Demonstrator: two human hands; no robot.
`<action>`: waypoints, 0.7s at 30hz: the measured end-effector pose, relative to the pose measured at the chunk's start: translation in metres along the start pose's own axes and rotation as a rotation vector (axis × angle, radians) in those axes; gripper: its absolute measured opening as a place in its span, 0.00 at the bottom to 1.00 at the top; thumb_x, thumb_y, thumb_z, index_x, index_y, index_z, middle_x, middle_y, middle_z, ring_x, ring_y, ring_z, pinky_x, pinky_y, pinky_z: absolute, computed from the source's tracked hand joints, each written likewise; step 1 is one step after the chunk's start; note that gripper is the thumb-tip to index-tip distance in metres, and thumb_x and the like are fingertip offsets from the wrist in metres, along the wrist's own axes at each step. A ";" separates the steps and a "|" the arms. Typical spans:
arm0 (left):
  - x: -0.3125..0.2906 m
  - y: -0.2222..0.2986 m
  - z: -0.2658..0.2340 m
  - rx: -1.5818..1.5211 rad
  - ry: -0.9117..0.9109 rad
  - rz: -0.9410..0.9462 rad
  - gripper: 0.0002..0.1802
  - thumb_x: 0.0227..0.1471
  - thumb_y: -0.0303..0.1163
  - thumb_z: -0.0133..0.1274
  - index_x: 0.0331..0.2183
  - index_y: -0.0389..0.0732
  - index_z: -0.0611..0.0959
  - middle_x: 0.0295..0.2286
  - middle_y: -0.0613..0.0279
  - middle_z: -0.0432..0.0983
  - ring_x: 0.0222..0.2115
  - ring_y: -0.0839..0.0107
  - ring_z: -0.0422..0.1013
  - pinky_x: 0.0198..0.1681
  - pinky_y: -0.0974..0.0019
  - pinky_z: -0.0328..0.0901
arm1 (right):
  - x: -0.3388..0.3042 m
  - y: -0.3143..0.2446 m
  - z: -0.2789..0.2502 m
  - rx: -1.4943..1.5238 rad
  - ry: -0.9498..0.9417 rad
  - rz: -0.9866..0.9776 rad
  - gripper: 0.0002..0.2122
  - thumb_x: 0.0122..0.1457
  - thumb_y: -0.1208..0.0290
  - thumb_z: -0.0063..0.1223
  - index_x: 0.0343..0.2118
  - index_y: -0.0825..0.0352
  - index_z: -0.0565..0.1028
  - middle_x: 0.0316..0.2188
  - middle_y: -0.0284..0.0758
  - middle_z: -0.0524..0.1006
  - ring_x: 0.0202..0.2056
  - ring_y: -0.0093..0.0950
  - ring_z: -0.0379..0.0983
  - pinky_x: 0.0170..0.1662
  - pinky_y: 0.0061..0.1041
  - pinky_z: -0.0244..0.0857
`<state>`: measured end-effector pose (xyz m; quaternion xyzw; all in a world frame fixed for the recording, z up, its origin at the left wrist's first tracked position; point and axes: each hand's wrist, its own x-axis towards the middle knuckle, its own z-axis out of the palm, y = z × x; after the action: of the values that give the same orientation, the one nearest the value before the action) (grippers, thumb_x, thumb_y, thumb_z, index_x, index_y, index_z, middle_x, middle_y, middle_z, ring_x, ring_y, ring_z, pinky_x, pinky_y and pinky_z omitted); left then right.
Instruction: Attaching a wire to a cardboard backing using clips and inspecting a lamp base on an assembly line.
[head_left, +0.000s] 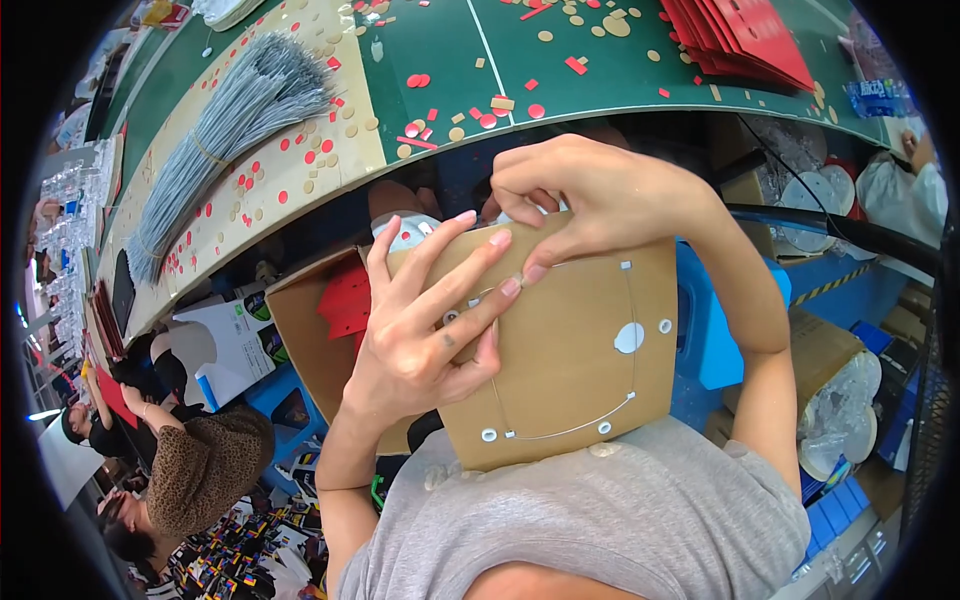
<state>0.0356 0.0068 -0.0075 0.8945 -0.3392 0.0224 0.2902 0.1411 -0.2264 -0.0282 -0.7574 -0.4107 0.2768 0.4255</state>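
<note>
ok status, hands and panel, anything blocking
Left hand spread over cardboard panel; right hand at its upper edge. Lower edge against grey shirt. Hands cover upper left.

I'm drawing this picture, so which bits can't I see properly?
In the head view:
Flat brown cardboard sheet: back faces away; the left hand covers some front.
Thin grey wire on it: partly hidden behind that hand.
Right hand: anything pinched is too small and finger-covered.
Stacked red paper sheets: cut off by the upper edge.

board (560,350): smooth matt cardboard
wire (562,435): metal-looking, too thin to confirm
shirt (590,510): matt cloth
stool (735,330): smooth plastic
</note>
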 end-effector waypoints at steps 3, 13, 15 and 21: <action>0.001 -0.003 -0.007 0.045 -0.042 0.054 0.24 0.33 0.25 0.60 0.39 0.46 0.89 0.52 0.57 0.78 0.61 0.43 0.65 0.63 0.25 0.46 | 0.014 -0.005 -0.011 0.197 -0.200 0.259 0.21 0.45 0.71 0.73 0.26 0.65 0.63 0.25 0.30 0.68 0.25 0.21 0.61 0.28 0.25 0.57; -0.014 0.000 0.003 -0.002 0.011 -0.002 0.29 0.40 0.24 0.60 0.50 0.37 0.82 0.59 0.48 0.69 0.64 0.40 0.59 0.63 0.25 0.46 | -0.078 0.005 -0.002 0.189 0.760 0.232 0.13 0.67 0.70 0.44 0.43 0.72 0.78 0.35 0.35 0.82 0.38 0.24 0.78 0.43 0.23 0.69; -0.017 -0.008 0.006 -0.039 0.067 -0.017 0.29 0.41 0.23 0.59 0.50 0.39 0.82 0.59 0.50 0.70 0.64 0.42 0.60 0.65 0.28 0.47 | -0.114 0.020 0.018 0.230 0.775 0.381 0.12 0.66 0.71 0.46 0.46 0.70 0.79 0.32 0.33 0.81 0.38 0.22 0.78 0.40 0.22 0.69; -0.002 -0.019 0.010 -0.187 0.154 -0.007 0.25 0.44 0.21 0.58 0.47 0.42 0.85 0.56 0.53 0.74 0.63 0.47 0.63 0.67 0.39 0.49 | -0.135 0.058 0.121 0.304 0.578 0.658 0.21 0.58 0.69 0.59 0.55 0.68 0.75 0.57 0.46 0.74 0.57 0.37 0.70 0.62 0.38 0.63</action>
<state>0.0443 0.0146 -0.0257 0.8604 -0.3134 0.0583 0.3977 0.0017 -0.3091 -0.1284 -0.8226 0.0321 0.2319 0.5183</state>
